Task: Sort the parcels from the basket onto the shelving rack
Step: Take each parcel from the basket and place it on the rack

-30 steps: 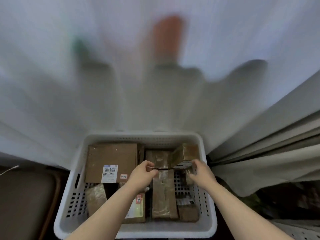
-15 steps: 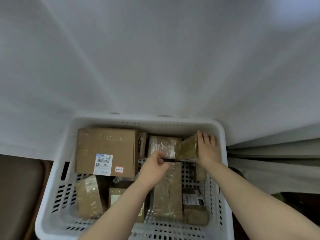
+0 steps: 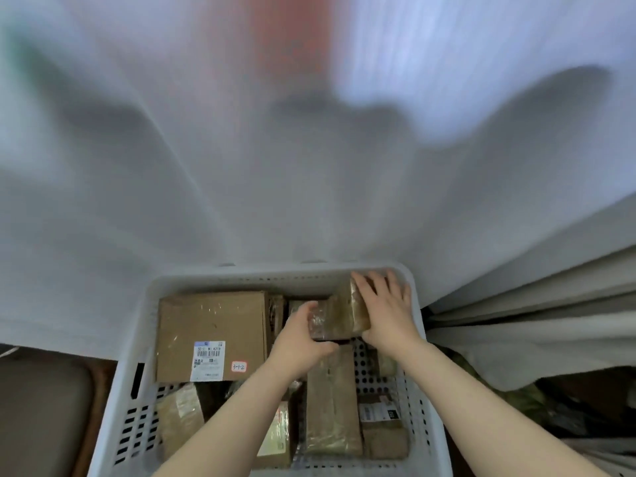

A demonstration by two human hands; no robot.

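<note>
Change since half a second ago: small parcel tipped closer to the far right corner of the basket; left hand now closed onto it.
Grip: left fingers and thumb curl round its left end. Right hand lies flat on its right face, fingers straight and spread, probably bracing for a two-handed lift.
Appearance: compact brown carton, glossy with tape.
Basket's far left: large labelled box.

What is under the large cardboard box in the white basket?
The large cardboard box hides what lies below it. Past its near edge only a tape-wrapped parcel and the wall of the white basket show; whether that parcel reaches under the box cannot be seen.
</note>
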